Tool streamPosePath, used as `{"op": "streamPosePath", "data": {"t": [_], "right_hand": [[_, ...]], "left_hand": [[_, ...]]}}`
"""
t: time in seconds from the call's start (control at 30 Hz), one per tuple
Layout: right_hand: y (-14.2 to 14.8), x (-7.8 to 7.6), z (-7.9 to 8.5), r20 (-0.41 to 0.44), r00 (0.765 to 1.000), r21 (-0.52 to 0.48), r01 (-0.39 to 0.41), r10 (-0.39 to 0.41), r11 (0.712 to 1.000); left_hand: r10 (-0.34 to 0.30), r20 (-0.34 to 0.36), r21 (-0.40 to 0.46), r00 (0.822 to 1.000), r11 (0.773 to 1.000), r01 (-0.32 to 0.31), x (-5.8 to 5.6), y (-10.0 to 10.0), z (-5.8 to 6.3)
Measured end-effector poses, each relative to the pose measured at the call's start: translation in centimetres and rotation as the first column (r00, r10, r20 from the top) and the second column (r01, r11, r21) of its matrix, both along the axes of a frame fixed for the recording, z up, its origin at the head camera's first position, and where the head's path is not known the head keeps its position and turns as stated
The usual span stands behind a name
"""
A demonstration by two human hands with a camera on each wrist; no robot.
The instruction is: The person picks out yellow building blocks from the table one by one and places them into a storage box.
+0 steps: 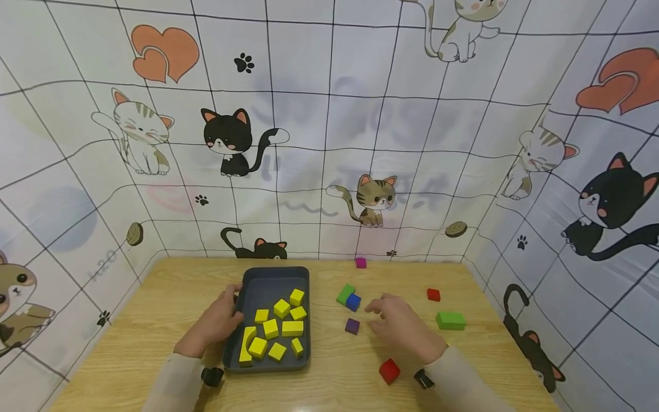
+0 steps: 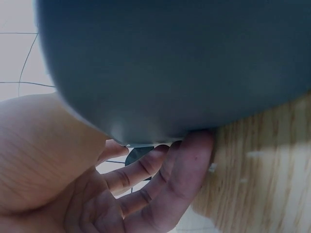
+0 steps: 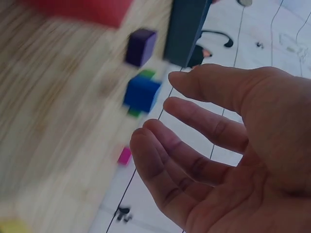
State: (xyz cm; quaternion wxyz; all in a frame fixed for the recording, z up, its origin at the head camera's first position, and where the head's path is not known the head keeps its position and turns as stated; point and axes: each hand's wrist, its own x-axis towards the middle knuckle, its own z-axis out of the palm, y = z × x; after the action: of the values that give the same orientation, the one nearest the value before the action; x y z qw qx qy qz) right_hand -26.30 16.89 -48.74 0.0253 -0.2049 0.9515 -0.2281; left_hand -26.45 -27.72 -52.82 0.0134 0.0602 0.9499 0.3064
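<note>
In the head view, a dark grey tray (image 1: 252, 286) lies on the table's left half with several yellow blocks (image 1: 270, 328) in it, one of them arch-shaped (image 1: 244, 356). My left hand (image 1: 218, 320) holds the tray's left side. The left wrist view shows its fingers (image 2: 192, 170) against the outer wall of the tray (image 2: 170, 68). My right hand (image 1: 404, 326) hovers over the table with loosely bent fingers, holding nothing. Nearest to it are a blue cube (image 1: 353, 302), touching a green block (image 1: 345, 293), and a purple cube (image 1: 352, 326).
A red block (image 1: 389, 371) lies in front of my right hand. To its right are a smaller red block (image 1: 433, 294) and a bright green block (image 1: 450, 321). A magenta cube (image 1: 361, 263) sits by the back edge. Cat-print cloth (image 1: 329, 126) walls the table in.
</note>
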Motion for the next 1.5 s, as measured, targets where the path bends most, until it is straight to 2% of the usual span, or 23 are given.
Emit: {"op": "streamPosePath", "data": {"t": [0.23,0.47,0.6,0.8,1.5], "right_hand": [[3.8,0.7,-0.4,-0.061,0.993,0.059,0.105,-0.102,0.993],[7.4,1.4,-0.4,0.029,0.989,0.079,0.140,-0.142,0.987],[8.7,1.7,-0.7,0.043,0.986,0.109,0.155,-0.161,0.982],[9.3,2.0,-1.3,0.077,0.975,0.141,0.196,-0.208,0.970],[9.1,1.7,-1.6,0.041,0.983,0.115,0.175,-0.180,0.978]], "left_hand": [[0.004,0.002,-0.007,1.000,1.000,-0.004,-0.2,0.0,0.0],[-0.007,-0.012,-0.004,1.000,1.000,0.007,-0.2,0.0,0.0],[-0.008,-0.014,-0.005,1.000,1.000,0.008,0.0,-0.1,0.0],[-0.010,-0.029,-0.011,1.000,1.000,0.010,0.1,-0.1,0.1],[0.000,-0.025,-0.008,1.000,1.000,0.000,-0.2,0.0,-0.1]]}}
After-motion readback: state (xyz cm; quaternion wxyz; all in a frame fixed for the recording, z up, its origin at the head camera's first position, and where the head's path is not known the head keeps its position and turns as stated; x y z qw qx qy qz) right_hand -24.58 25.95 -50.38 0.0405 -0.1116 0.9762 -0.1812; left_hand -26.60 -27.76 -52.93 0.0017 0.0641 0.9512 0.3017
